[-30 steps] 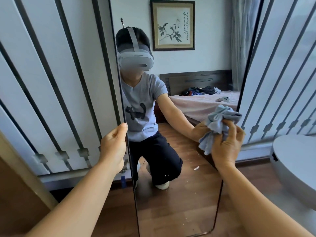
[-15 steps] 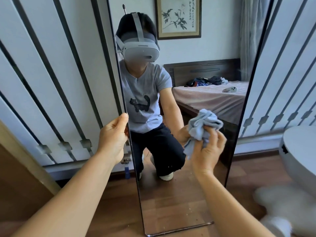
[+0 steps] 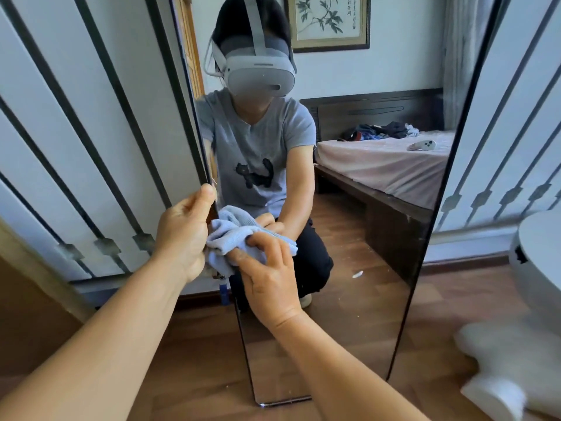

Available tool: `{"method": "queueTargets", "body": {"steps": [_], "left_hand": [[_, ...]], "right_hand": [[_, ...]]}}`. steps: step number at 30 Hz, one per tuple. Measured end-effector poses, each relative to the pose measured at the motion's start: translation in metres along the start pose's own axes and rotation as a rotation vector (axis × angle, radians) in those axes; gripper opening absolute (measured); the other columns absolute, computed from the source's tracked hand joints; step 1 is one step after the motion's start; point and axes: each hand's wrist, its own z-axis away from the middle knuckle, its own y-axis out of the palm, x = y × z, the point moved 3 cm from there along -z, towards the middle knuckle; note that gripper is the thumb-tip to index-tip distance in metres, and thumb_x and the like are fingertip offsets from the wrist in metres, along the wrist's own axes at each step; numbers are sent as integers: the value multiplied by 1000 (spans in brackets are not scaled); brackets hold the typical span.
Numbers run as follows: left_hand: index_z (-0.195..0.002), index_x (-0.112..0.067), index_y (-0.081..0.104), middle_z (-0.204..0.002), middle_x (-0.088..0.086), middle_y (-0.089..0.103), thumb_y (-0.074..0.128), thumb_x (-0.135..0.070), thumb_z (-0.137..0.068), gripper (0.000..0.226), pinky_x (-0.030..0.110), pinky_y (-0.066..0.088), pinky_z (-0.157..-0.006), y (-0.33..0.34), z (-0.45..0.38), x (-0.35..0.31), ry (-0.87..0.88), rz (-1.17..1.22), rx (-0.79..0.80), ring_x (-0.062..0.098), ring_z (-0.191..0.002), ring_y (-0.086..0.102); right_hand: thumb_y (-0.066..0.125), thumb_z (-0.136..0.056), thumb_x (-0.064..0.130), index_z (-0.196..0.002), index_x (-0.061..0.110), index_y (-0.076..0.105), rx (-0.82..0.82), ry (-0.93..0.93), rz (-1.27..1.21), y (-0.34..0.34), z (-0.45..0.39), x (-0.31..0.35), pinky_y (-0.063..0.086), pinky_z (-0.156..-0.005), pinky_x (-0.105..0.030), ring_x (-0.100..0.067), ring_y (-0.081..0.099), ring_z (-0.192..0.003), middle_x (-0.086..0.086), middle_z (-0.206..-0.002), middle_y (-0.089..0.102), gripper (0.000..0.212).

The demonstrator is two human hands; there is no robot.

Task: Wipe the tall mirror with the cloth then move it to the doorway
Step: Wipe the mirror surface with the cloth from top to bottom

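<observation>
The tall mirror (image 3: pixel 349 314) stands upright on the wooden floor in a thin dark frame, leaning toward the white panelled wall. It reflects a crouching person and a bed. My left hand (image 3: pixel 182 235) grips the mirror's left edge at about mid height, thumb on the frame. My right hand (image 3: pixel 270 278) holds a bunched light blue cloth (image 3: pixel 233 235) and presses it on the glass near the left edge, right beside my left hand. Part of the cloth is hidden behind my fingers.
White wall panels with dark bars (image 3: pixel 91 147) stand behind and on both sides of the mirror. A white rounded object (image 3: pixel 537 262) sits at the right, with a white fluffy thing (image 3: pixel 510 354) on the floor below it. A wooden door frame (image 3: pixel 36 268) is at the lower left.
My right hand has carried the cloth across the glass from the right edge to the left edge and slightly lower. My left hand stays on the left edge. The view has moved closer.
</observation>
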Motion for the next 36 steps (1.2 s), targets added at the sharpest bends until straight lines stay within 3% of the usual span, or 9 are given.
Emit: {"method": "queueTargets", "body": {"steps": [4,9,14,19,23,27,30,33,36], "left_hand": [[-73,-21,64,-74,-2,57,54,-37,-91,26,31,45,-73,3,0,2,15,-1,23,13,-67,52],[-76,-20,63,-79,-6,64,52,-34,-93,24,21,52,-71,7,3,2,1,48,5,7,-77,63],[-74,-18,62,-80,-2,60,51,-30,-94,25,27,47,-82,8,8,5,42,76,-6,13,-84,56],[-81,-18,67,-88,-2,66,51,-25,-94,21,24,52,-82,1,20,29,18,97,8,11,-89,63],[-79,-18,65,-71,-10,66,50,-27,-94,23,25,52,-77,-6,26,47,-3,89,65,5,-72,62],[-76,-20,65,-68,-12,64,49,-27,-94,25,26,46,-77,-9,26,60,15,107,77,6,-71,58],[-73,-20,65,-65,-15,64,49,-27,-95,28,25,47,-78,-10,25,65,40,123,118,4,-70,57],[-70,-23,70,-68,-9,58,51,-30,-94,31,37,39,-87,-13,24,66,40,124,150,13,-76,49],[-67,-24,70,-75,2,53,54,-34,-91,30,39,42,-87,-15,22,66,33,124,147,20,-80,46]], "right_hand": [[55,-85,18,-101,23,68,-70,49,31,-22,-3,-26,38,-90,-30,-21,45,-102,-2,-112,45,21],[56,-84,14,-110,29,54,-232,224,32,-65,-9,-73,33,-91,-27,-17,37,-100,0,-107,35,30],[52,-83,16,-117,19,48,-413,399,58,-104,-1,-126,22,-97,-7,-27,37,-104,-26,-108,42,34],[49,-85,14,-121,15,45,-527,494,112,-128,17,-164,24,-101,-11,-29,37,-109,-18,-109,37,37],[50,-86,13,-123,17,45,-529,515,164,-130,27,-168,27,-102,-16,-34,40,-112,-13,-112,36,38],[51,-88,20,-127,12,51,-559,576,116,-119,26,-149,26,-101,-13,-21,37,-112,-11,-114,37,40],[51,-86,19,-126,13,54,-507,491,105,-93,28,-116,24,-96,-6,-10,32,-106,-9,-114,40,40],[53,-85,18,-125,25,52,-416,363,92,-57,29,-81,36,-97,-26,-14,35,-104,8,-113,32,41],[52,-85,18,-119,29,52,-316,197,110,-21,30,-45,43,-88,-44,-17,39,-107,2,-115,36,36]]}}
